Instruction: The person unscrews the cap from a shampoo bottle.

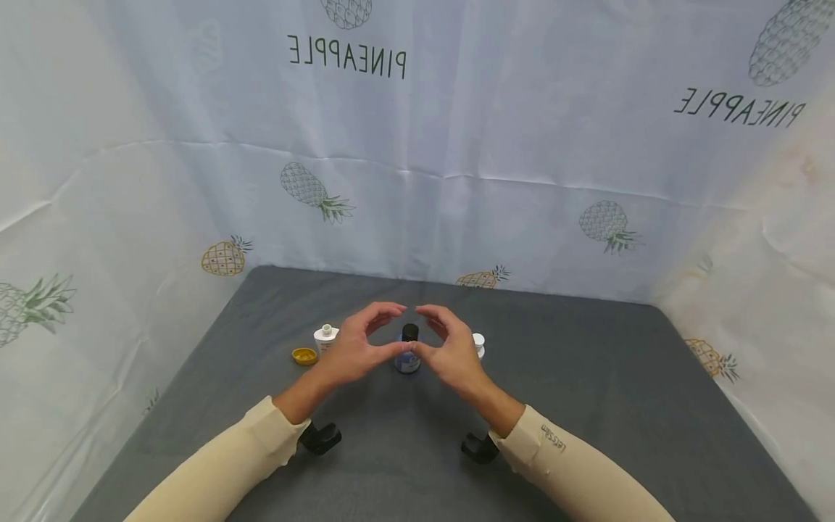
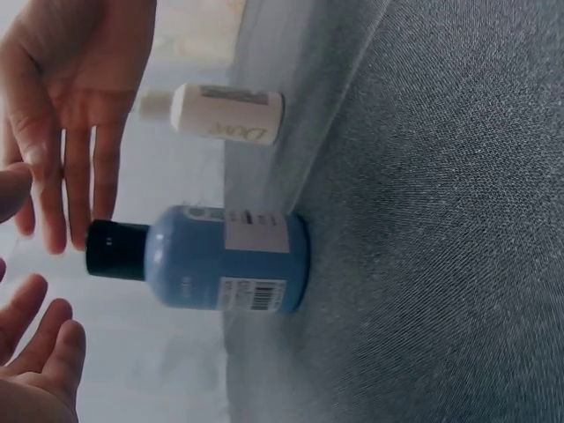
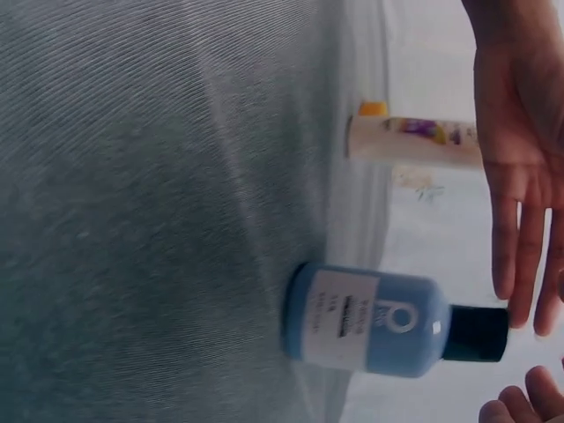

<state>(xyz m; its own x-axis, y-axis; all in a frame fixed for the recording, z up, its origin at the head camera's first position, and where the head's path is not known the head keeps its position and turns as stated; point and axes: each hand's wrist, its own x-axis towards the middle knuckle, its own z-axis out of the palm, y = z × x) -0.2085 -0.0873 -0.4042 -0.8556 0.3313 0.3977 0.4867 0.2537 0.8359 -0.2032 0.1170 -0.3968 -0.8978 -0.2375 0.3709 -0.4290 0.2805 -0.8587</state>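
Frames blue btl. point(image 1: 407, 362) upright at 12 o'clock on tabletop point(image 1: 613, 391) w/ relaxed, empty L hand point(image 1: 352, 351) & R hand point(image 1: 454, 351), thumbs apparently meeting, white btl. point(image 1: 324, 337) at 11, prob. just a ready pose, likely needing thumbs parted & hands lowered next.

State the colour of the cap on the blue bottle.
The cap is black; it shows best in the left wrist view.

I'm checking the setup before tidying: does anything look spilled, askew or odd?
Yes: a yellow cap lies on the gray table beside the left white bottle, whose neck looks bare, so it may be uncapped. The blue bottle stands upright and capped; I see no spill.
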